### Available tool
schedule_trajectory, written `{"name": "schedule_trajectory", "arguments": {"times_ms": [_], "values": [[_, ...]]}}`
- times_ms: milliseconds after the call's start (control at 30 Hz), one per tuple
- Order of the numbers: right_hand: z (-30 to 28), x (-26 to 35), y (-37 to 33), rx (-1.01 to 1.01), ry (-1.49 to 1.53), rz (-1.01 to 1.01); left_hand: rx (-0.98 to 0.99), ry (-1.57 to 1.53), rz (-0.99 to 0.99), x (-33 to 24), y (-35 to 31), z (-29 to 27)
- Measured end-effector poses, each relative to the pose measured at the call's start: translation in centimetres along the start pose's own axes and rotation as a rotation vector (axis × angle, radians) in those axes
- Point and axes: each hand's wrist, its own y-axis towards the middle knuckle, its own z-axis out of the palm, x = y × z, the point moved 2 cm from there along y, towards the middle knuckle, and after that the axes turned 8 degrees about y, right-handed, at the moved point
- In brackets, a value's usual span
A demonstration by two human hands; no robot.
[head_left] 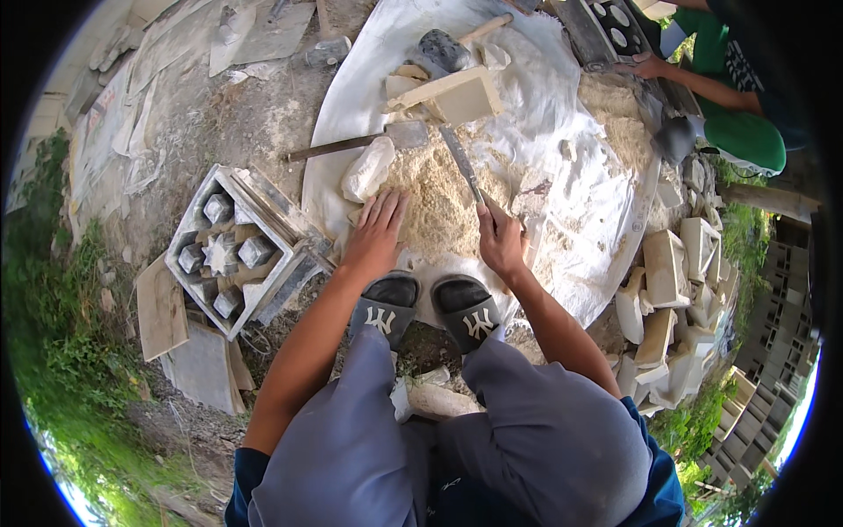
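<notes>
My right hand [502,239] grips a long, flat metal blade [460,161], which points away and slightly left over a heap of pale, sandy crumbs [435,198]. My left hand [376,235] rests with fingers stretched out at the heap's near left edge, holding nothing. Just beyond its fingertips lies a whitish stone chunk [369,169]. A hammer [406,135] lies beside the chunk, its handle toward the left. Farther off, a pale hollowed block [461,97] sits tilted on the white sheet [562,114], below a black-headed mallet [444,51].
A patterned metal mould [230,253] stands at left by flat boards [204,364]. Another hammer [328,51] lies at far left. Broken pale blocks [672,290] are piled at right. At far right, another person's hand [648,67] touches a dark mould [606,35]. My sandalled feet [386,307] are close by.
</notes>
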Motion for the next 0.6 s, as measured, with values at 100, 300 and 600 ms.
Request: {"name": "schedule_trajectory", "arguments": {"times_ms": [100, 300, 600], "values": [[0.5, -2.1, 1.2, -0.037, -0.088, -0.075, 0.031, -0.018, -0.003, -0.5, 0.6, 0.2], [0.3, -0.2, 0.3, 0.053, -0.045, -0.086, 0.036, -0.001, -0.021, 0.3, -0.3, 0.2], [0.6, -3.5, 1.0, 0.051, -0.132, -0.064, 0.027, -0.003, -0.007, -0.2, 0.6, 0.4]]}}
